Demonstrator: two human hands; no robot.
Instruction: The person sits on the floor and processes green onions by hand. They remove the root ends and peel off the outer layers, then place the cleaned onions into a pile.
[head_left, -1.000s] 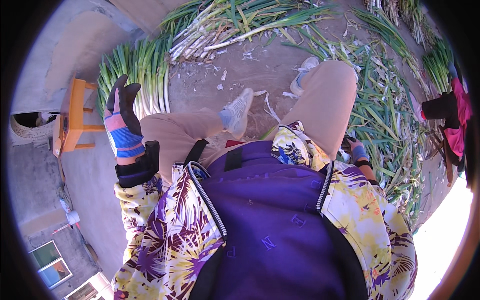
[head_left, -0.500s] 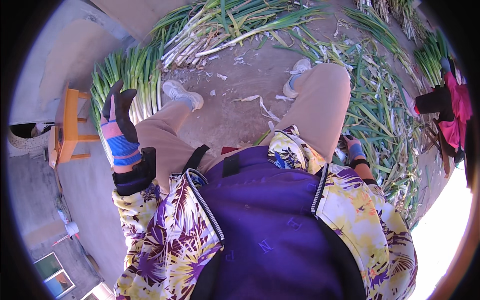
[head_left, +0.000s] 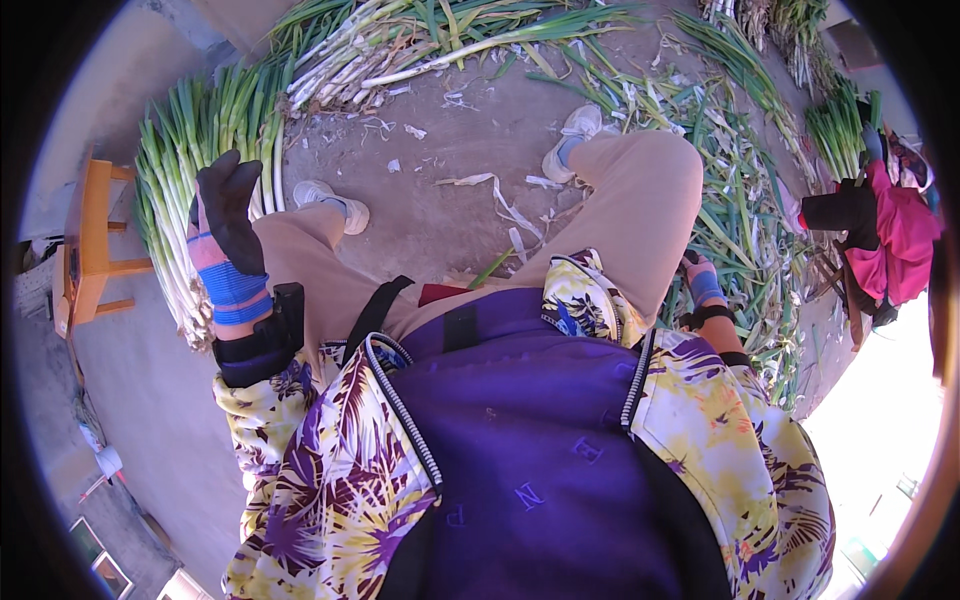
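Well apart, gloved hands (head_left: 238,222) flank bent legs (head_left: 640,195), left fingers (head_left: 240,187) extended

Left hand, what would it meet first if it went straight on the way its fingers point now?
Probably the green leaves of the bundle of long green onions: the left hand points toward them in the picture. Depth is unclear, so it might pass above them.

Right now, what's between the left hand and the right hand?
Head view: from left hand to right hand: left leg, floor with pale scraps, right leg.
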